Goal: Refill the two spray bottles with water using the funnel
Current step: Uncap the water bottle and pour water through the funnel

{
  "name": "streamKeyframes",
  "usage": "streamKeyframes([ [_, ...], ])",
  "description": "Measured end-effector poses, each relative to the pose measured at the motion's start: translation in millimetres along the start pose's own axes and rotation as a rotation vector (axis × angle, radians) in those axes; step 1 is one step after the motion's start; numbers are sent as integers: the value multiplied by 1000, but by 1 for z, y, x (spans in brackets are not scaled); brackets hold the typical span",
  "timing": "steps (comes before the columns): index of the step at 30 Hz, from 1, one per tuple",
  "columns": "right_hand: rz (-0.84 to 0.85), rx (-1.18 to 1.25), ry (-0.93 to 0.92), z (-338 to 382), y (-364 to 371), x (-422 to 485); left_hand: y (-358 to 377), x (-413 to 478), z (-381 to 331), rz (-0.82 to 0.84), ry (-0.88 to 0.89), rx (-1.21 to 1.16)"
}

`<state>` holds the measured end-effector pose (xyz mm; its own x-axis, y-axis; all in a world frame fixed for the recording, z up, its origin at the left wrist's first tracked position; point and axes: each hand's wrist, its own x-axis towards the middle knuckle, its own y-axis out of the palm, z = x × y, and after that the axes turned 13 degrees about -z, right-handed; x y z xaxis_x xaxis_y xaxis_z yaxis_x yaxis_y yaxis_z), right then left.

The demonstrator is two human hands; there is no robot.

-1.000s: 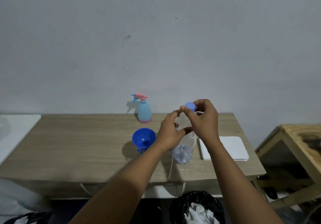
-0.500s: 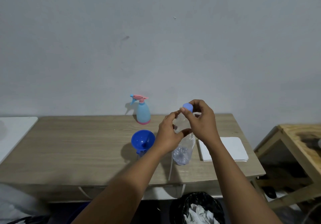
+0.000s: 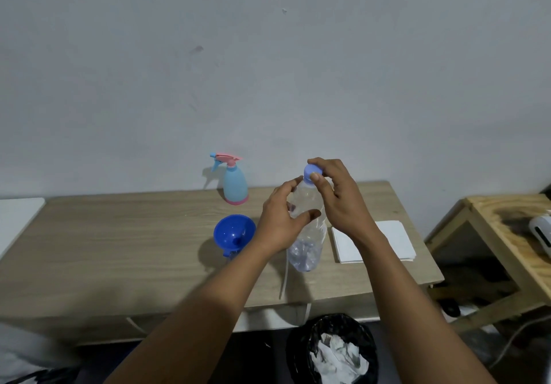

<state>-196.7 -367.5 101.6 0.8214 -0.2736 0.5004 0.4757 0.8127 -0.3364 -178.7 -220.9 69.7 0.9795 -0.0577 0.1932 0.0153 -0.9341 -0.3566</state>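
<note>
A clear plastic water bottle (image 3: pixel 307 249) stands on the wooden table (image 3: pixel 119 249), nearly empty. My left hand (image 3: pixel 278 219) wraps around its upper body. My right hand (image 3: pixel 337 196) pinches its blue cap (image 3: pixel 311 171) at the top. A blue funnel (image 3: pixel 234 233) sits in the neck of a spray bottle just left of my left hand; that bottle is mostly hidden under the funnel. A light blue spray bottle (image 3: pixel 234 182) with a pink trigger head stands at the back of the table by the wall.
A folded white cloth (image 3: pixel 393 240) lies on the table behind my right forearm. A thin white tube (image 3: pixel 284 279) lies by the table's front edge. A black bin (image 3: pixel 334 351) with crumpled paper stands below. A wooden side table (image 3: pixel 507 234) is at the right.
My view has shifted a little; both hands stay on the water bottle. My right fingers have turned on the blue cap, which now sits lower on the bottle's neck.
</note>
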Motion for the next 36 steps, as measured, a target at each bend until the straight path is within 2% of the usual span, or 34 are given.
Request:
streamKeyframes([
  [3, -42, 19, -15, 2, 3, 2, 0, 2, 2, -2, 7, -3],
  [5, -150, 75, 5, 3, 4, 3, 1, 2, 3, -3, 18, -9],
  [8, -389, 191, 226, -19, 5, -11, 2, 2, 5, -3, 11, -25],
  [10, -456, 139, 403, -51, 9, -37, 2, 1, 6, -5, 12, -31],
  [14, -287, -149, 633, -112, 23, -110, 2, 1, 7, -1, 16, -26],
  [17, -173, -270, 720, -138, 31, -143, 2, 2, 7, 0, 12, -17],
  [23, 13, -520, 631, -168, 39, -161, 3, 0, 8, -8, 10, 3],
  [25, 6, -526, 638, -168, 38, -161, 3, 0, 7, -9, 9, 4],
  [28, -130, -354, 588, -145, 31, -157, 2, 0, 7, -3, 16, 17],
  [31, -256, -92, 408, -103, 27, -141, 2, 2, 6, -14, 30, 28],
  [34, -273, -23, 242, -74, 32, -114, 2, 3, 5, -26, 34, 65],
  [36, -271, 16, 217, -61, 38, -98, 2, 2, 1, -53, 31, 80],
])
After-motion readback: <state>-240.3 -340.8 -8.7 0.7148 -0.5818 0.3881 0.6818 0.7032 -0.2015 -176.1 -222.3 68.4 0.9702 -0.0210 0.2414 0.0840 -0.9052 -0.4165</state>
